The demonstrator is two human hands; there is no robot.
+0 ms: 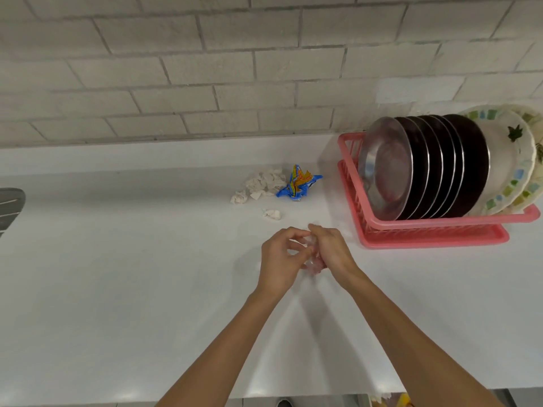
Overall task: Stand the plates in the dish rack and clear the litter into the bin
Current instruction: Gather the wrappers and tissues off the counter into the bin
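Your left hand and right hand meet over the middle of the white bench, just in front of the dish rack's near left corner. Between them you hold a clear plastic wad. It is crumpled and see-through, so its edges are hard to make out. Your left fingers are curled narrow and pinch its upper part, and your right fingers are curled round its other side. The tips of both hands touch at the top. The wad sits low between your palms; I cannot tell whether it touches the bench.

The pink dish rack stands on the bench at the right, against the tiled wall. A close row of steel plates stands on edge in it, leaning right. Behind them stand 2 patterned plates, cream with green and blue squares on the rim.

More litter lies on the bench beyond your hands, left of the rack. A tissue heap touches a blue wrapper with orange print. A smaller tissue wad lies at the heap's left, and 1 tissue ball lies apart, nearer to you.

A grey object juts in at the left edge.
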